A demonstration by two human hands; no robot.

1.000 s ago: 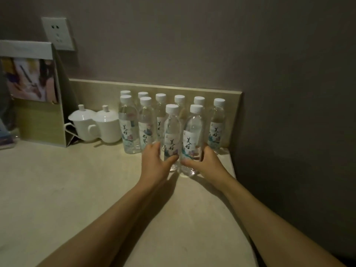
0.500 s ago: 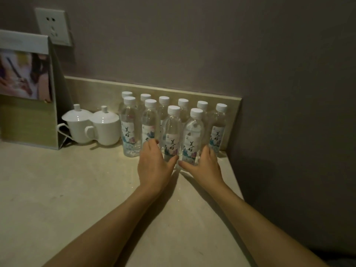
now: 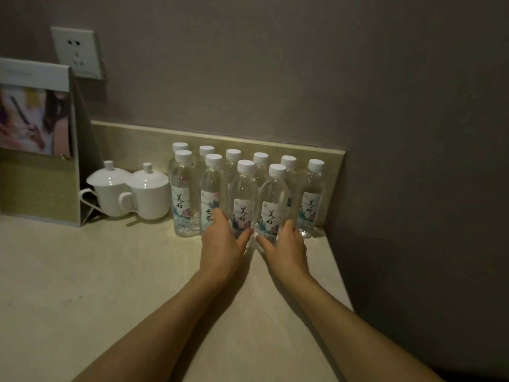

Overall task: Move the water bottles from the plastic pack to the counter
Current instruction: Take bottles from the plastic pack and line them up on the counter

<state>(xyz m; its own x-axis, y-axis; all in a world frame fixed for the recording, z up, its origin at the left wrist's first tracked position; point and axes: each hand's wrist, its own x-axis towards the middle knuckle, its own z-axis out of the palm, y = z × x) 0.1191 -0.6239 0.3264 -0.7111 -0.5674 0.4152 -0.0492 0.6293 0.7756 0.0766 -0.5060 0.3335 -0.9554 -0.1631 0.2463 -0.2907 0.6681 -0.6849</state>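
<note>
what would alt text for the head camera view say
Two bare hands each grip a water bottle at the front of a cluster of ten on a pale counter: left hand, right hand. Two white lidded cups stand to the left, beside a standing display card.

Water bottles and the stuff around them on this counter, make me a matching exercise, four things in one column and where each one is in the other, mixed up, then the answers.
Things
1. left hand
2. right hand
3. lidded white cups
4. wall socket

Places
A. on the wall, above the standing card
B. grips the front bottle second from the right
C. grips the front bottle at the right end
D. on the counter, left of the bottles

Pairs: 1-B, 2-C, 3-D, 4-A
</note>
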